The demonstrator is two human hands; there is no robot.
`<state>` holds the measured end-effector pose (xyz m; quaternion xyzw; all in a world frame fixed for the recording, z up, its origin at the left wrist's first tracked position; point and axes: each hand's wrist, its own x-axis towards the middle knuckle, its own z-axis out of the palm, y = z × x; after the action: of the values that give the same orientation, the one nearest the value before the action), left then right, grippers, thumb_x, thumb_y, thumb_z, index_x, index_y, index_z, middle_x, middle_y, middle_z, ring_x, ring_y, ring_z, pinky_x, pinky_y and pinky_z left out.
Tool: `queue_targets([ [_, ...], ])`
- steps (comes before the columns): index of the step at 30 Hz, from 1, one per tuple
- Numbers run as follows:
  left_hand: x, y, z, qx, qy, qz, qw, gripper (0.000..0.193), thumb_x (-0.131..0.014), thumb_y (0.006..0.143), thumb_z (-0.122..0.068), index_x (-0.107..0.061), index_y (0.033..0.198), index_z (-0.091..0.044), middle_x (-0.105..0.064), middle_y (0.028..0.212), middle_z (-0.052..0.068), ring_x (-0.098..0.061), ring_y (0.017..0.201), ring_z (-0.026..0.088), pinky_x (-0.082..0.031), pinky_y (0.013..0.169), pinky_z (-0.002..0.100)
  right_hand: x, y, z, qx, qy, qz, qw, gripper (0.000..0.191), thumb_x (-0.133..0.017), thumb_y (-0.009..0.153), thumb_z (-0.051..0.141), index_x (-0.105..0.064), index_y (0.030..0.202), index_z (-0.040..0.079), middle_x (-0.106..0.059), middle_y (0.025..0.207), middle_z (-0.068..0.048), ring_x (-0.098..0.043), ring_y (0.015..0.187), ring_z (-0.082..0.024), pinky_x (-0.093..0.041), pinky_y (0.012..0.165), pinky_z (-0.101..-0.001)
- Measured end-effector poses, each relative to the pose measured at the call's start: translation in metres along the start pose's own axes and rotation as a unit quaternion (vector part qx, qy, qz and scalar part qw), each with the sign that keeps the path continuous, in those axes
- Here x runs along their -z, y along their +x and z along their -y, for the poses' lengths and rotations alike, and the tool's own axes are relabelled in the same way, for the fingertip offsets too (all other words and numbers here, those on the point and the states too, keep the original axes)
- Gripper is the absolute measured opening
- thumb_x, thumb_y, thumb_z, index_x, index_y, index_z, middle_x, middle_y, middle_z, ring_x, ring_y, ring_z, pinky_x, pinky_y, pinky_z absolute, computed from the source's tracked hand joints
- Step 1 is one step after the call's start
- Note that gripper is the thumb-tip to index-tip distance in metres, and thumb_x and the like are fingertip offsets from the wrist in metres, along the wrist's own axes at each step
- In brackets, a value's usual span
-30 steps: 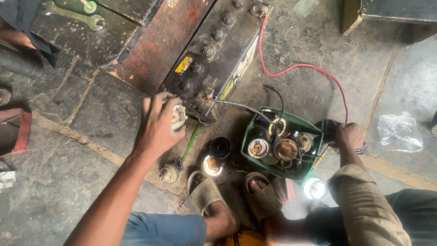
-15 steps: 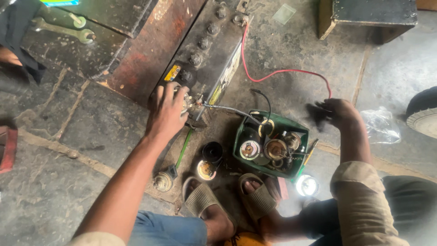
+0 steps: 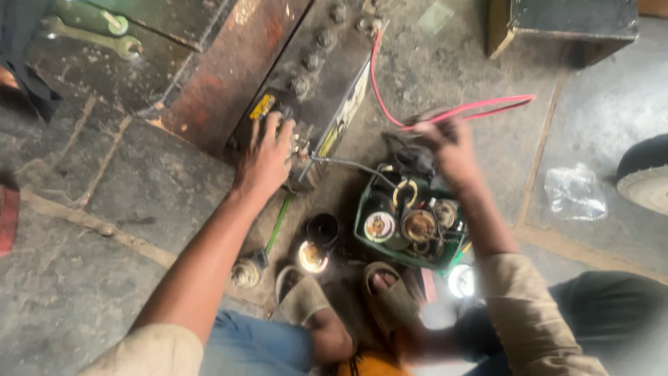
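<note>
A long black battery (image 3: 316, 76) lies on the stone floor, its near end by my left hand (image 3: 266, 159). That hand's fingers curl around a small metal clip (image 3: 300, 149) at the battery's near terminal. A grey cable (image 3: 348, 166) runs from the clip to a green box (image 3: 369, 209) that holds round metal parts. My right hand (image 3: 451, 150) hovers over the box's far edge and grips a looped red cable (image 3: 480, 108) together with a dark clamp (image 3: 412, 154). The red cable's other end goes up to the battery's far terminal.
A rusty metal plate (image 3: 229, 69) lies left of the battery, and two wrenches (image 3: 90, 35) rest at the top left. A green-handled screwdriver (image 3: 278, 223), a black cup (image 3: 323, 228), my sandalled feet (image 3: 390, 296), a plastic bag (image 3: 574, 191), a tyre (image 3: 647, 181) and a dark box (image 3: 563, 24) surround me.
My right hand has moved from the floor right of the green box to above its far edge, pulling the red cable into a loop. My left hand stays at the battery terminal.
</note>
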<state>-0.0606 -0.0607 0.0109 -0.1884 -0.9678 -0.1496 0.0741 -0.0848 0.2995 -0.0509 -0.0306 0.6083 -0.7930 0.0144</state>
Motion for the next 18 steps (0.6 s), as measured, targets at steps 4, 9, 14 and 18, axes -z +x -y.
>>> queue_targets([
  [4,0.002,0.002,0.003,-0.015,-0.008,0.003,1.000,0.070,-0.082,0.073,0.001,-0.053,0.136,-0.002,-0.043,0.140,0.018,-0.047,0.129,0.045,-0.051,0.101,0.050,-0.076,0.016,-0.006,-0.007,-0.015,0.085,0.996,0.020,-0.066,0.099,0.013,-0.061,0.116,0.004,-0.073,0.114,-0.010,-0.074,0.103,-0.017,-0.064,0.089,-0.0317],
  [9,0.003,0.006,0.004,0.001,-0.013,0.009,1.000,0.072,-0.081,0.070,0.007,-0.052,0.136,0.000,-0.042,0.143,0.019,-0.048,0.129,0.045,-0.054,0.098,0.050,-0.137,0.027,-0.019,0.079,-0.082,0.140,0.984,0.016,-0.068,0.103,0.010,-0.061,0.114,0.001,-0.073,0.108,-0.009,-0.067,0.095,-0.012,-0.054,0.083,-0.0283],
  [14,0.003,0.004,0.002,0.025,0.016,0.030,0.999,0.080,-0.076,0.067,0.012,-0.048,0.141,0.000,-0.039,0.146,0.019,-0.044,0.132,0.051,-0.052,0.100,0.052,-0.163,0.032,-0.024,0.079,-0.117,0.139,0.980,0.011,-0.069,0.102,0.007,-0.063,0.109,0.001,-0.070,0.101,-0.004,-0.062,0.089,-0.007,-0.053,0.080,-0.0251],
  [18,0.006,0.001,0.002,0.032,0.035,0.026,0.999,0.082,-0.075,0.070,0.011,-0.044,0.145,0.001,-0.043,0.145,0.019,-0.046,0.130,0.051,-0.052,0.097,0.053,-0.168,0.030,-0.019,0.055,-0.187,0.122,0.973,0.011,-0.070,0.100,0.013,-0.066,0.101,0.002,-0.069,0.087,-0.003,-0.059,0.080,-0.007,-0.049,0.072,-0.0262],
])
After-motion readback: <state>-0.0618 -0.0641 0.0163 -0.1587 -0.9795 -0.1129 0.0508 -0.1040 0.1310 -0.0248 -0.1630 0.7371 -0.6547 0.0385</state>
